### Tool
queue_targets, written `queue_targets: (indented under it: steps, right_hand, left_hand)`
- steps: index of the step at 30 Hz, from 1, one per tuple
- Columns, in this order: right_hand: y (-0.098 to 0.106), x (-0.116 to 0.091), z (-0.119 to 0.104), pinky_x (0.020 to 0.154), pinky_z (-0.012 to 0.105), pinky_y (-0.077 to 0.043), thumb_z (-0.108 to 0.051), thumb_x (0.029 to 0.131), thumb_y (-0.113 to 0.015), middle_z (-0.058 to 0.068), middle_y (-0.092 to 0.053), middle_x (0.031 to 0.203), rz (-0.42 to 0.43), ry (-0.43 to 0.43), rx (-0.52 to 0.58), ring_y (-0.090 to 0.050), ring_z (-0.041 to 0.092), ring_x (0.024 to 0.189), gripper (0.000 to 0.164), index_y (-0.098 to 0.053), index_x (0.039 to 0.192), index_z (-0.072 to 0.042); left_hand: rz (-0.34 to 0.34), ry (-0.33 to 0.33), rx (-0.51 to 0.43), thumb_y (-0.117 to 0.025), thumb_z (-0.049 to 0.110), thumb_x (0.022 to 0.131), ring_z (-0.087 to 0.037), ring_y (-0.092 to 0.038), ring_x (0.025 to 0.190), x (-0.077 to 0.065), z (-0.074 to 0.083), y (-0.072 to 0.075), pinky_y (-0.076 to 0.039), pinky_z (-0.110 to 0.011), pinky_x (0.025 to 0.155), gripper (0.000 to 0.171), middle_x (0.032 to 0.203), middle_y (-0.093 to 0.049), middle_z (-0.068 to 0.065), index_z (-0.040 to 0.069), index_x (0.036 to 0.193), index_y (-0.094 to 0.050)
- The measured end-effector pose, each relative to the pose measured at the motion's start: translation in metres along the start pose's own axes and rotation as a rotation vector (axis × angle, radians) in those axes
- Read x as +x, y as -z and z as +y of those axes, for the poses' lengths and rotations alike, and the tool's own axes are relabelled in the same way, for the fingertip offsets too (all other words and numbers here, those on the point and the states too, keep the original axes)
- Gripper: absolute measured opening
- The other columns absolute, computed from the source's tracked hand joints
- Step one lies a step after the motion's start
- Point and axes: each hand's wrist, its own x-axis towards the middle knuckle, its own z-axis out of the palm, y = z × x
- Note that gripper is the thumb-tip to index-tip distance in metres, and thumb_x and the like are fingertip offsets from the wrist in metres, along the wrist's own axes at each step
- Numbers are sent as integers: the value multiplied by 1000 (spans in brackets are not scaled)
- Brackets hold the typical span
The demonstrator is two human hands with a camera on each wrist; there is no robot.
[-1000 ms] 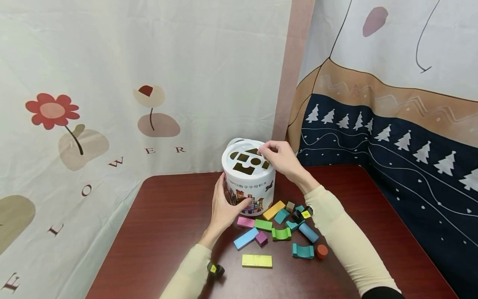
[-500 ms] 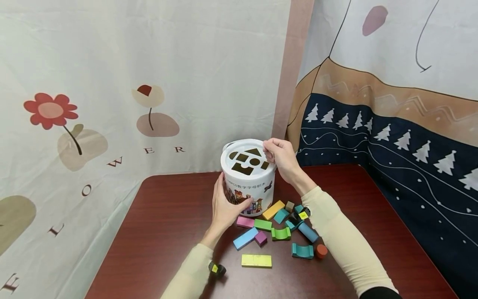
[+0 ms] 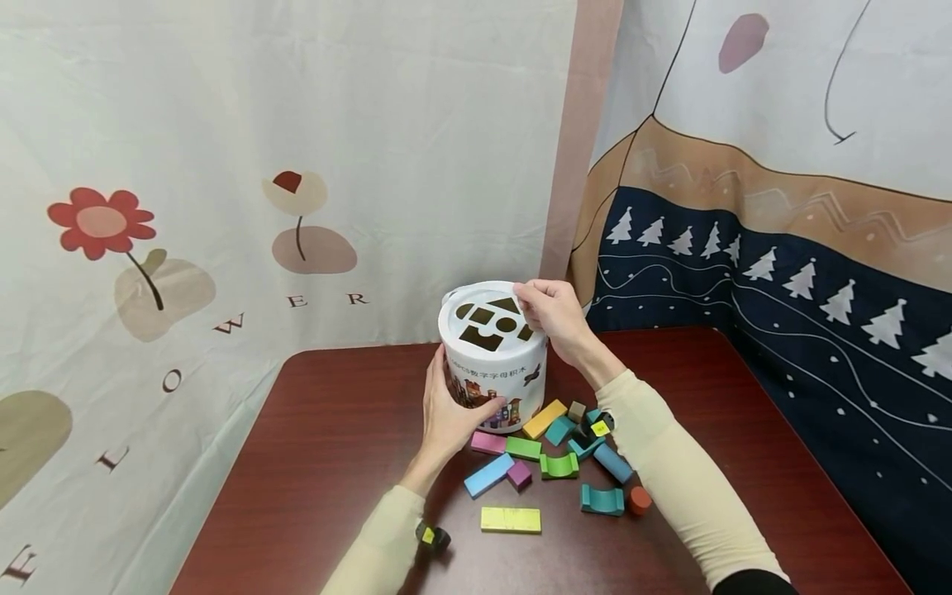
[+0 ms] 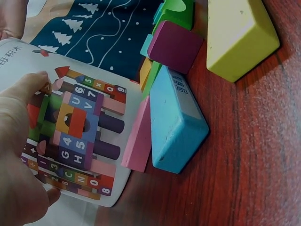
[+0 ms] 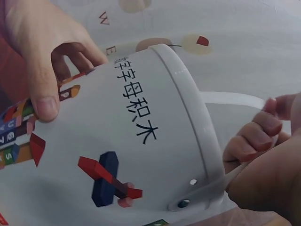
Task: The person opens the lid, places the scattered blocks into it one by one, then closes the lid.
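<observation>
A white bucket [image 3: 497,376] stands on the table, with printed block pictures on its side and shaped holes in its lid [image 3: 487,329]. My left hand [image 3: 446,411] holds its left side, thumb across the front; the left wrist view shows the thumb [image 4: 33,84] against the printed picture. At the right of the lid, my right hand [image 3: 554,318] curls its fingers round the bucket's thin white handle [image 5: 233,99]. In the right wrist view the handle runs from a pivot on the rim into the curled fingers [image 5: 258,132].
Loose coloured blocks lie in front of the bucket on the red-brown table [image 3: 335,438]: a yellow block [image 3: 511,520], a blue block [image 3: 488,476], a purple cube [image 3: 519,474], a teal arch [image 3: 602,500], a red cylinder [image 3: 640,500] and several others. Printed curtains [image 3: 416,165] hang behind.
My right hand shifts slightly right, then back left over the lid's edge. The bucket's top has dipped a little toward me. My left hand stays on its side; the blocks have not moved.
</observation>
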Motion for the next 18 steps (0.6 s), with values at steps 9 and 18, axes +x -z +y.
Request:
queue_targets:
  steps: [9, 18]
  right_hand:
    - [-4, -1, 7, 43, 23, -16, -10, 104, -55, -8, -31, 50, 26, 101, 146, -24, 9, 43, 44, -44, 62, 0]
    - [-6, -1, 5, 43, 25, -13, -7, 104, -53, -9, -29, 50, 13, 183, 163, -22, 9, 42, 45, -42, 60, -3]
  left_hand:
    - [-3, -1, -1, -92, 64, 58, -10, -37, 137, -1, -1, 1, -38, -47, 111, 134, 158, -34, 8, 36, 165, -17]
    - [27, -42, 2, -93, 61, 57, -11, -35, 139, 2, 1, 3, -36, -46, 113, 136, 159, -34, 7, 31, 166, -19]
